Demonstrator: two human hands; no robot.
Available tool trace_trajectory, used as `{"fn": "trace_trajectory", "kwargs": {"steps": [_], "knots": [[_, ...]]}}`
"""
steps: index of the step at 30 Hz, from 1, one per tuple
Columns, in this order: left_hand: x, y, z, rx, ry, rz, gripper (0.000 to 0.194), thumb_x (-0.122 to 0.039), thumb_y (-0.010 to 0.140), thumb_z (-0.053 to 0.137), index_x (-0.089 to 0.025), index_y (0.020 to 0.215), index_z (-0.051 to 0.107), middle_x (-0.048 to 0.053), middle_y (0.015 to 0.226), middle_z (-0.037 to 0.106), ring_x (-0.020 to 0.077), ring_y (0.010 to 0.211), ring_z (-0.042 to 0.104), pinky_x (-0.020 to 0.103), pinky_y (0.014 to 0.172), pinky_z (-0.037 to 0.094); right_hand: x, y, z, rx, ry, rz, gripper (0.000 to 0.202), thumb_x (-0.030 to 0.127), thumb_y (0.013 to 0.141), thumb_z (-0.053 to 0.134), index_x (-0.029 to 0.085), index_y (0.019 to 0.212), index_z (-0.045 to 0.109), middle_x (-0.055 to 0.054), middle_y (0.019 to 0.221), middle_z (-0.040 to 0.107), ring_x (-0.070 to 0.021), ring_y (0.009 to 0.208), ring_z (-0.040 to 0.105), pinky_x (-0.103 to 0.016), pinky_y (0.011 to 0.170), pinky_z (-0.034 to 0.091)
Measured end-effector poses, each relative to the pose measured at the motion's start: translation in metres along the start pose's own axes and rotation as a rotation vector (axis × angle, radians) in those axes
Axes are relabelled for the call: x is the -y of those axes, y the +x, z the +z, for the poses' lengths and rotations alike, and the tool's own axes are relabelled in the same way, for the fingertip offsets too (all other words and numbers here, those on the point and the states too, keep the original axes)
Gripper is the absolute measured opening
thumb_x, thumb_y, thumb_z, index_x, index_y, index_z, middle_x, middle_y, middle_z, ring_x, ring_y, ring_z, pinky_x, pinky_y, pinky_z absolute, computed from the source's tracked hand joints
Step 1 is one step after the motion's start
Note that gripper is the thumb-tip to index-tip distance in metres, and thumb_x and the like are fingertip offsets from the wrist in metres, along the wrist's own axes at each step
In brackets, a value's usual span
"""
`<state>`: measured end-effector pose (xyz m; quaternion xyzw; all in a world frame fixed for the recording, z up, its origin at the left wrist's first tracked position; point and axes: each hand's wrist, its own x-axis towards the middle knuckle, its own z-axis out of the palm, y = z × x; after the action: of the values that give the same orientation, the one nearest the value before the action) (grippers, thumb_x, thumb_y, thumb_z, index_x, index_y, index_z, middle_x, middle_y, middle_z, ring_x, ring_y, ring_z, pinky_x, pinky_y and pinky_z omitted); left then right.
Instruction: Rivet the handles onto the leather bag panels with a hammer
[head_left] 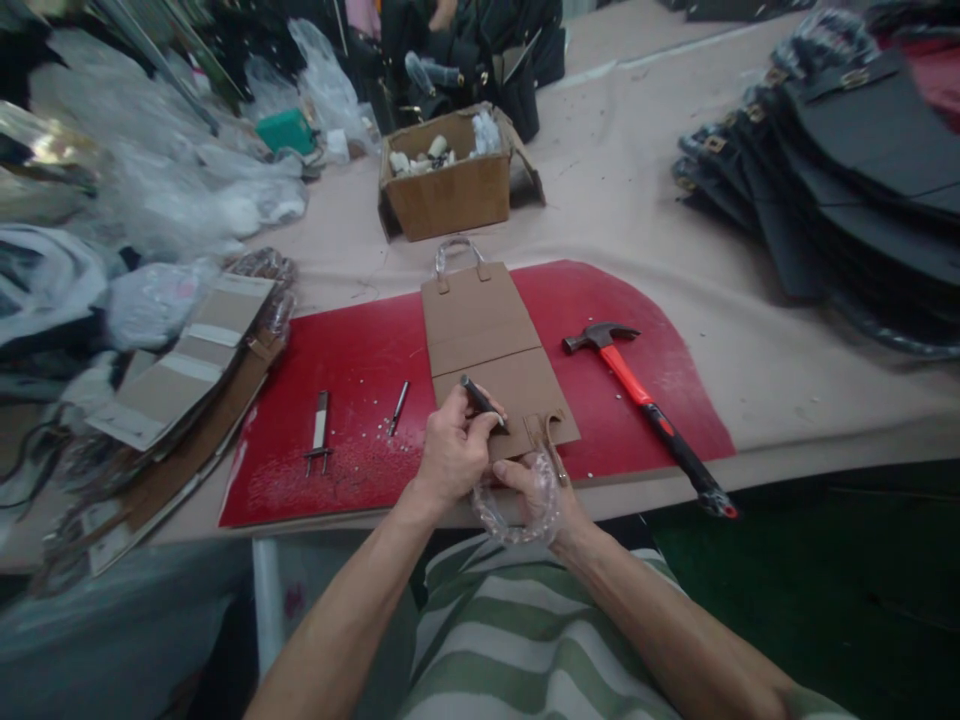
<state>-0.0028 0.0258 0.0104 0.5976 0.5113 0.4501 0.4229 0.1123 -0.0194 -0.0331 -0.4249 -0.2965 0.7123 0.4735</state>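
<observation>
A brown bag panel (484, 315) lies flat, with plastic-wrapped handles at its far and near ends. My left hand (454, 450) is closed around a dark pen-shaped tool (480, 396), tilted with its lower end at the panel's near part. Whether it is a marker or a punch, I cannot tell. Closed on the panel's near edge, beside the near handle (517, 525) in clear wrap, is my right hand (536, 490); some of its fingers are hidden under the panel. A claw hammer (626, 375) with a red and black handle rests to the right.
Under the work is a red board (360, 350). On its left lie a pronged punch (320, 430) and a thin metal rod (399, 407). Beyond stands an open cardboard box (450, 200). Brown pieces (187, 400) are piled left, dark bag panels (847, 180) right.
</observation>
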Motion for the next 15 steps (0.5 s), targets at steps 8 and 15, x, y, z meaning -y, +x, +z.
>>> {"fn": "trace_trajectory", "kwargs": {"steps": [8, 15], "knots": [[0.015, -0.002, -0.002, 0.075, 0.063, -0.022, 0.010, -0.012, 0.084, 0.053, -0.017, 0.091, 0.058, 0.002, 0.084, 0.068, 0.0129, 0.076, 0.067, 0.024, 0.073, 0.054, 0.006, -0.022, -0.014, -0.028, -0.068, 0.185, 0.026, 0.033, 0.063, 0.071, 0.016, 0.082, 0.062, -0.005, 0.074, 0.070, -0.0196, 0.062, 0.066, -0.031, 0.059, 0.055], [0.025, -0.008, -0.001, 0.095, 0.165, 0.049, 0.012, -0.013, 0.084, 0.054, -0.018, 0.093, 0.060, 0.002, 0.086, 0.069, 0.0134, 0.078, 0.066, 0.024, 0.073, 0.053, 0.020, -0.040, -0.057, 0.135, -0.524, 0.411, 0.015, 0.030, 0.071, 0.056, 0.016, 0.075, 0.060, -0.002, 0.059, 0.064, -0.0139, 0.047, 0.059, -0.023, 0.044, 0.043]]}}
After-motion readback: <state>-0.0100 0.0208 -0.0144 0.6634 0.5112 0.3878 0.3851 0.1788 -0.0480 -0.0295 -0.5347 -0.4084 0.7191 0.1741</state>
